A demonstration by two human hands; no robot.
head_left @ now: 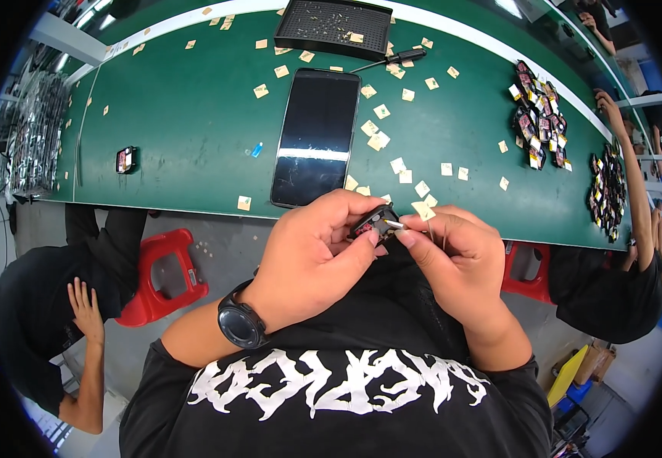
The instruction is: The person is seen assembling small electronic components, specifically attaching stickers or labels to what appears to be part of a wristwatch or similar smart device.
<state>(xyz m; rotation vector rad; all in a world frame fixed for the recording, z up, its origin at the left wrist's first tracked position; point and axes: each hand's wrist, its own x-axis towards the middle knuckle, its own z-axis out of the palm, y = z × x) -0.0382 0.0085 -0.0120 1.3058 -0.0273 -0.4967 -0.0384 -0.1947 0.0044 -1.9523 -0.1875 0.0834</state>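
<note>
My left hand [312, 256], with a black watch on its wrist, pinches a small black component [373, 221] with red parts, held in front of my chest near the table's front edge. My right hand [453, 256] is closed on thin metal tweezers [403, 226], their tip touching the component, with a small tan sticker [423, 210] just above the fingers. A dark smartphone [315, 137] lies face up on the green table [178, 130] just beyond my hands.
Several tan stickers are scattered over the table. A black tray [333, 27] and a screwdriver [392, 59] lie at the far edge. Piles of small components [538, 114] sit at right, one lone component [125, 159] at left. Other people sit on both sides; a red stool [164, 275] stands left.
</note>
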